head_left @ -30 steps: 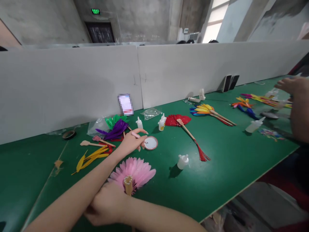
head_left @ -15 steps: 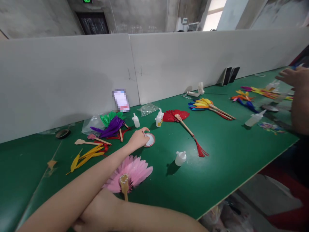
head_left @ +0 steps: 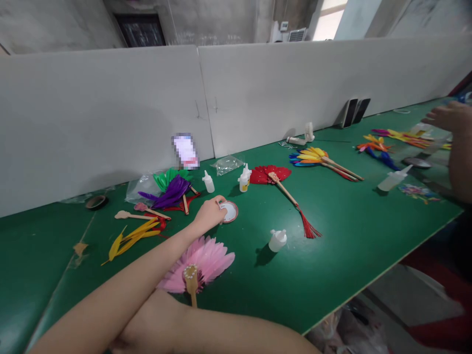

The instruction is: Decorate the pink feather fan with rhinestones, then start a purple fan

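Observation:
My left hand [head_left: 209, 215] reaches to a small round dish [head_left: 231, 212] with a pale inside and reddish rim. Its fingers are pinched together at the dish's left side; what is between them is too small to tell. Below lies a pink feather fan [head_left: 212, 259], its wooden handle [head_left: 191, 280] topped by a ring of pearl-like beads. My right hand [head_left: 153, 317] is beside the fan's lower left, under my left forearm, with its fingers hidden. A small white bottle [head_left: 278, 241] stands right of the fan. Two more bottles, one left [head_left: 208, 182] and one right [head_left: 244, 179], stand behind the dish.
Purple feathers [head_left: 171, 191], yellow feathers [head_left: 134, 238] and wooden handles [head_left: 136, 216] lie at the left. A red fan [head_left: 271, 175] and multicoloured fan [head_left: 311, 157] are right of the bottles. A phone [head_left: 185, 150] leans on the white partition [head_left: 110, 113]. Another person's hand [head_left: 448, 117] is far right.
The view has shifted slightly. My left hand stays at the dish, which looks slightly turned or tilted. My right hand shows no clear change.

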The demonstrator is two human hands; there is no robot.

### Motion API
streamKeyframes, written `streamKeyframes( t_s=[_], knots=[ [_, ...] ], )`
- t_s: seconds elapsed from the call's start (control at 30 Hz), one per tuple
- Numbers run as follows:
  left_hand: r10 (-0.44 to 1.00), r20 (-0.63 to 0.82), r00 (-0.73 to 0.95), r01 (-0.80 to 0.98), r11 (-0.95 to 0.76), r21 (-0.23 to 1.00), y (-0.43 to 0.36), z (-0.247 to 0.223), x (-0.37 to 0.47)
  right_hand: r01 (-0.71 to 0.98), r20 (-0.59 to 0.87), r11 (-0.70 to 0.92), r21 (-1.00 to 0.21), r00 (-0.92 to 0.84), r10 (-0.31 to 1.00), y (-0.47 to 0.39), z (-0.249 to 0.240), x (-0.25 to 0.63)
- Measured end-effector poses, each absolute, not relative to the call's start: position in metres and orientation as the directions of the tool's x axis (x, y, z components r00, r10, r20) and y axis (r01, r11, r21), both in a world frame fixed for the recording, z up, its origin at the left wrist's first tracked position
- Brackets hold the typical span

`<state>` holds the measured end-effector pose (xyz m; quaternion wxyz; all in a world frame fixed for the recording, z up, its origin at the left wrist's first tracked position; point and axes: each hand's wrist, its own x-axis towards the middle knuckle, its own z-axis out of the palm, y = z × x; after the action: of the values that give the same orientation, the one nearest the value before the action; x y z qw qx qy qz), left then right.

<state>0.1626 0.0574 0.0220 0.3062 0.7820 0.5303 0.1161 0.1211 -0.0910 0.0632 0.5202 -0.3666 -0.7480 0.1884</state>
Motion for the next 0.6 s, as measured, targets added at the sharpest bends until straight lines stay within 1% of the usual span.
streamKeyframes(
  t_s=[0.07,0.17,0.27,0.37,0.43,0.57,0.6],
  knots=[
    [0.902,-0.144,0.408,0.753,-0.243,0.611,0.058,0.022,0.162,0.327,0.625,0.645,-0.691,-0.177,0.760,-0.091,0.065,0.122],
    [0.906,-0.140,0.399,0.750,-0.234,0.619,0.059,0.022,0.161,0.251,0.647,0.664,-0.705,-0.156,0.746,-0.091,0.063,0.121],
    [0.909,-0.135,0.394,0.743,-0.229,0.629,0.059,0.022,0.160,0.291,0.666,0.687,-0.666,-0.181,0.723,-0.091,0.055,0.117],
    [0.907,-0.134,0.399,0.727,-0.224,0.649,0.058,0.021,0.160,0.341,0.629,0.750,-0.567,-0.407,0.662,-0.089,0.042,0.110],
    [0.905,-0.132,0.404,0.713,-0.220,0.666,0.058,0.021,0.160,0.312,0.594,0.802,-0.509,-0.547,0.590,-0.085,0.033,0.105],
    [0.914,-0.113,0.389,0.684,-0.204,0.700,0.056,0.029,0.158,0.221,0.590,0.878,-0.425,-0.669,0.453,-0.076,0.020,0.099],
    [0.919,-0.109,0.379,0.659,-0.186,0.729,0.054,0.035,0.156,0.186,0.576,0.896,-0.403,-0.710,0.406,-0.075,0.019,0.098]
  ],
)
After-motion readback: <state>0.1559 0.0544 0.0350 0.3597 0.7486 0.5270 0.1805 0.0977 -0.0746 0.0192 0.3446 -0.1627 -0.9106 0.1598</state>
